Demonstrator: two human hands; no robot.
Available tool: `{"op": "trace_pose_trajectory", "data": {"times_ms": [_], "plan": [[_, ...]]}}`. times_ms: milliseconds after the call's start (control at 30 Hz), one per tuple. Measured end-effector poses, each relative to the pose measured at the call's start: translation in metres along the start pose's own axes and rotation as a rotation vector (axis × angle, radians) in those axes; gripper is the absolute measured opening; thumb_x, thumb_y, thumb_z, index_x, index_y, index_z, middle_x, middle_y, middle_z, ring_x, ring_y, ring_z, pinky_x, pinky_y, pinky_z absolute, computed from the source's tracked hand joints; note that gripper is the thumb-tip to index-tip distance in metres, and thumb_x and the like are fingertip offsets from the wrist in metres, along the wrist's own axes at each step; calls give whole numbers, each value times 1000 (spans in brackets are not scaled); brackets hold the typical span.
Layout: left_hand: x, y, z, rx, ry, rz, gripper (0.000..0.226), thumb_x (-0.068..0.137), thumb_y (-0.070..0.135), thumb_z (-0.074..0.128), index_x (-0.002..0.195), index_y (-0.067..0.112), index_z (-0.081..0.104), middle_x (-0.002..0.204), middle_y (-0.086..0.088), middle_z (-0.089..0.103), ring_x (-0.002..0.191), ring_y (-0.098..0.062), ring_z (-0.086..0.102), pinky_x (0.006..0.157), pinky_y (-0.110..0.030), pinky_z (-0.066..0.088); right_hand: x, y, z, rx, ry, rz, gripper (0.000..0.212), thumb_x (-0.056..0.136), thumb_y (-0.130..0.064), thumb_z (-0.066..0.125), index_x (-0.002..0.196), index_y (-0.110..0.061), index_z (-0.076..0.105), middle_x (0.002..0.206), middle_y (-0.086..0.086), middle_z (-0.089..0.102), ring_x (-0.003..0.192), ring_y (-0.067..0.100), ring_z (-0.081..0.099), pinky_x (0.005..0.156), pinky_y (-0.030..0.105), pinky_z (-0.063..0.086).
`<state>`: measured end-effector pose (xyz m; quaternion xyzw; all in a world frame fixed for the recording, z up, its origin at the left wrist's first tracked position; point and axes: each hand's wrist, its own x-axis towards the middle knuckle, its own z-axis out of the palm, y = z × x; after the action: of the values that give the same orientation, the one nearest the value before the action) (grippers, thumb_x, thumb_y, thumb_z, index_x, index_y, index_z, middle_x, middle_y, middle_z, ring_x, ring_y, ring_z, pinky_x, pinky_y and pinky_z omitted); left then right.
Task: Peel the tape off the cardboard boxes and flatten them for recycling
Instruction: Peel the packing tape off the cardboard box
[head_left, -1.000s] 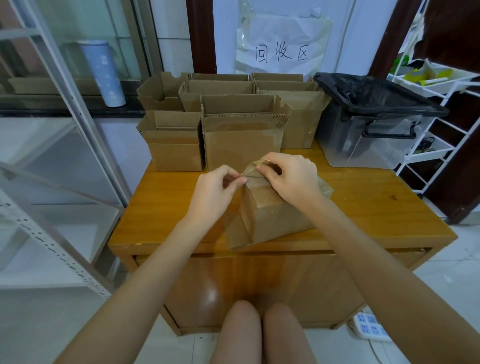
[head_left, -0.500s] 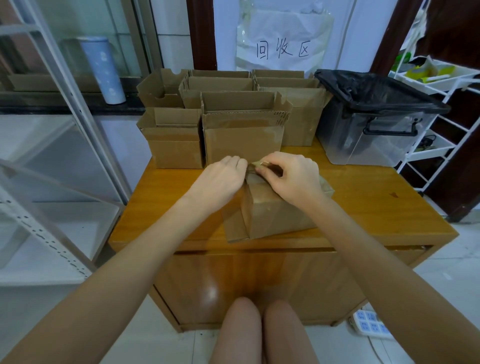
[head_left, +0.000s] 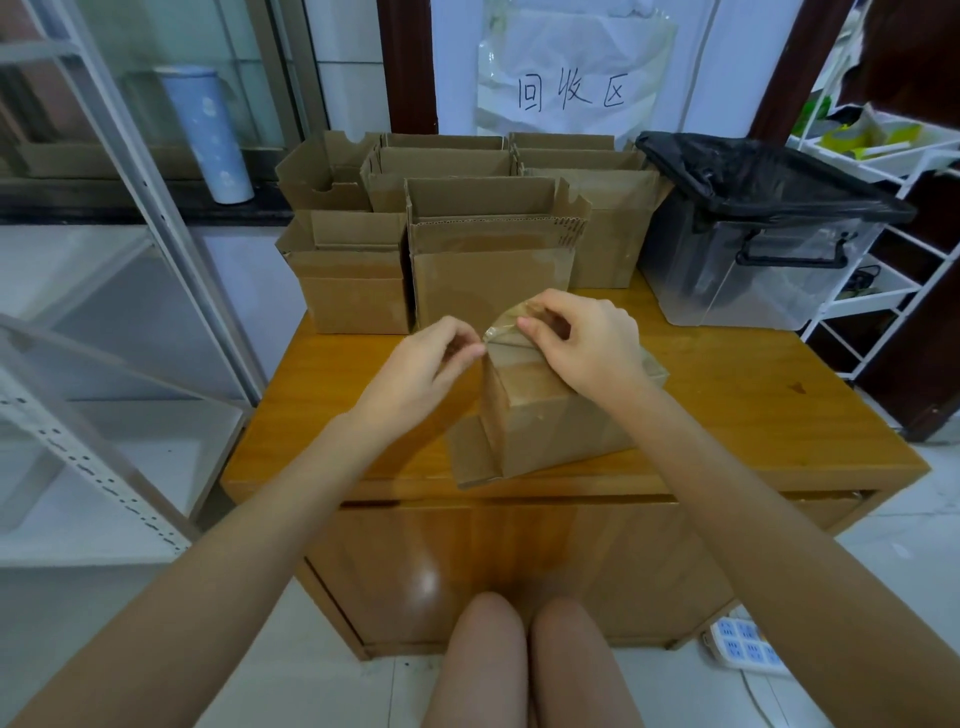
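Power strip: white power strip (head_left: 744, 643) on the floor tiles, right of the cabinet base.
Cabinet: wooden cabinet (head_left: 753, 415), glossy top.
Work box: small cardboard box (head_left: 545, 415) at the cabinet's near edge, tilted, one flap lying flat toward the viewer.
Left hand: left hand (head_left: 421, 371), fingertips pinched together at the box's upper corner, touching the tape edge.
Right hand: right hand (head_left: 587, 343), thumb and finger pinching clear tape (head_left: 506, 327) lifted off the box top.
Stock: open cardboard boxes (head_left: 483, 249) in rows behind.
Bin: clear plastic bin (head_left: 753, 260), black liner, far right.
Sign: paper sign (head_left: 571, 93) on the wall, handwritten "回收区".
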<state>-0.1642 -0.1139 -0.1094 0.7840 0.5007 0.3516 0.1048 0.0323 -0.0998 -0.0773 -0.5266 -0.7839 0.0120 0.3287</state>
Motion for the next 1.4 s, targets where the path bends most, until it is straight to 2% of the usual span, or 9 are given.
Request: {"op": "trace_pose_trajectory", "data": {"times_ms": [100, 200, 433, 533, 833, 967, 1067, 1233, 1400], "plan": [[-8, -1, 17, -274, 47, -150, 11, 95, 27, 56, 103, 19, 56, 95, 9, 61, 92, -2, 58, 80, -15, 47, 0, 1, 0, 18, 4, 9, 22, 93, -41, 56, 94, -22, 66, 76, -9, 61, 75, 15, 58, 63, 30, 43], [-11, -1, 27, -325, 143, -163, 9, 96, 22, 54, 100, 14, 59, 91, 4, 63, 89, -10, 61, 79, -26, 51, 0, 1, -1, 30, -17, 12, 22, 93, -43, 55, 97, -25, 66, 78, -12, 59, 78, 12, 58, 66, 30, 44], [-12, 6, 34, 192, 265, 5, 15, 99, 17, 50, 95, 5, 57, 83, -9, 63, 72, -23, 62, 59, -37, 52, -3, 2, 0, 80, 4, -25, 25, 85, -50, 63, 98, -29, 67, 82, -13, 65, 78, 6, 58, 66, 28, 47], [-9, 8, 36, 340, 283, 92, 8, 92, 8, 58, 86, 4, 55, 73, -11, 58, 60, -24, 58, 48, -31, 45, -5, 3, -1, 79, 2, -42, 27, 79, -52, 68, 96, -31, 68, 85, -14, 67, 80, 3, 58, 67, 27, 46], [2, 1, 23, 557, 197, 283, 21, 73, -3, 75, 81, 4, 56, 70, -11, 54, 57, -20, 53, 55, -21, 29, -3, 6, 1, 103, -38, -65, 11, 78, -39, 74, 86, -33, 71, 82, -21, 65, 81, 0, 63, 73, 34, 56], [7, -2, 14, 591, 115, 341, 23, 70, -5, 77, 81, 1, 58, 71, -14, 56, 58, -22, 54, 53, -22, 33, -4, 5, 1, 114, -24, -62, 11, 78, -39, 74, 85, -32, 72, 82, -17, 68, 81, 1, 63, 72, 34, 56], [13, -6, 9, 624, 15, 321, 14, 80, 0, 70, 91, 1, 60, 83, -16, 60, 71, -23, 58, 60, -25, 40, -4, 5, 2, 115, -21, -61, 11, 78, -40, 74, 85, -31, 73, 83, -16, 69, 81, 2, 63, 71, 35, 56], [14, -8, 5, 401, 18, 152, 19, 101, 20, 43, 110, 8, 55, 101, -7, 58, 85, -12, 52, 69, -21, 38, -3, 4, 2, 91, -7, -64, 12, 80, -40, 72, 86, -30, 73, 83, -15, 69, 79, 2, 62, 69, 33, 55], [-3, -6, 0, 125, -74, 36, 38, 100, 33, 41, 133, 14, 47, 108, 7, 55, 97, -6, 53, 78, -19, 41, -4, 3, 0, 47, 7, -61, 24, 84, -46, 66, 79, -22, 69, 72, -13, 60, 71, 9, 57, 62, 32, 49]]}}
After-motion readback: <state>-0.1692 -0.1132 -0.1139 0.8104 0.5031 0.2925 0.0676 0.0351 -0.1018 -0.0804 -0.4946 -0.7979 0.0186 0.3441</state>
